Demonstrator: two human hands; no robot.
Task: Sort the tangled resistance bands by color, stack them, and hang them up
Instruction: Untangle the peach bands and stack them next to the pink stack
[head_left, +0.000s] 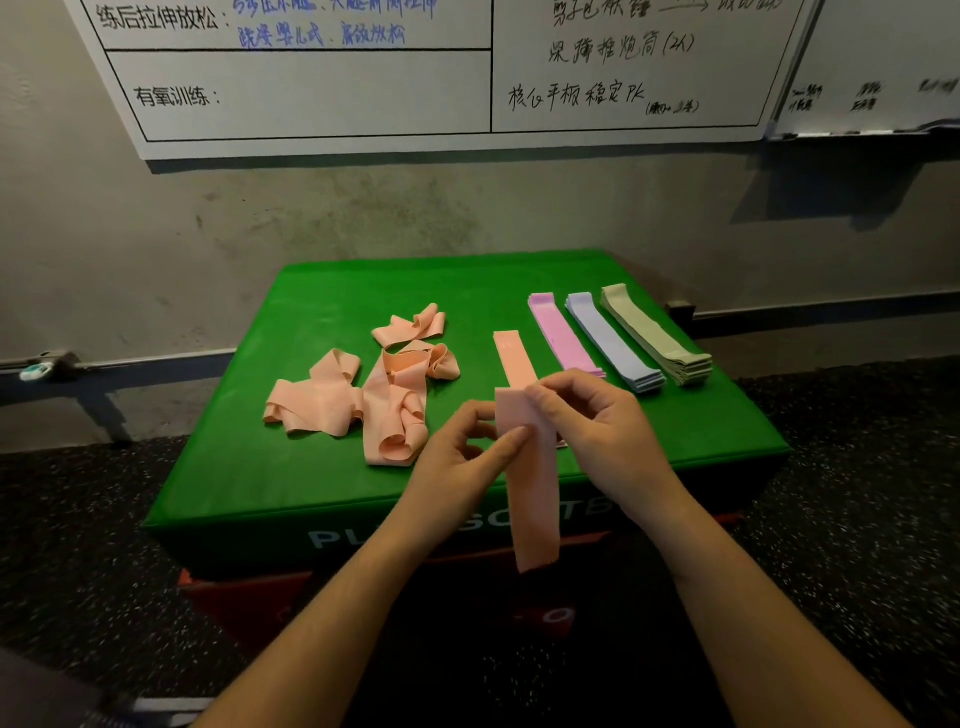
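**A:** ok so what's on the far left?

**B:** a heap of tangled peach bands on the left half of the green padded box. It's a plyo box but it's working as the bench here. The loops are twisted over each other, and a smaller knot sits at the back of the heap.

**A:** and the hands?

**B:** front middle. The left hand has its grip on a single peach band: thumb laid across the front of it, fingers curled behind. The right hand pinches the top edge of the same band from the other side. The band hangs flat and straight down past the front edge of the box, its upper end up between both hands.

**A:** anything already sorted?

**B:** yep. Just behind the hands a flat peach band lies straight on the bench, its near end hidden by the held one. Right of that are three neat stacks side by side, all angled the same way: a pink stack, then a lavender-blue stack, then a sage-green stack nearest the right edge. They sit close together, can't tell if they touch.

**A:** background?

**B:** a whiteboard with handwritten Chinese text on the grey wall, and dark speckled floor around the box.
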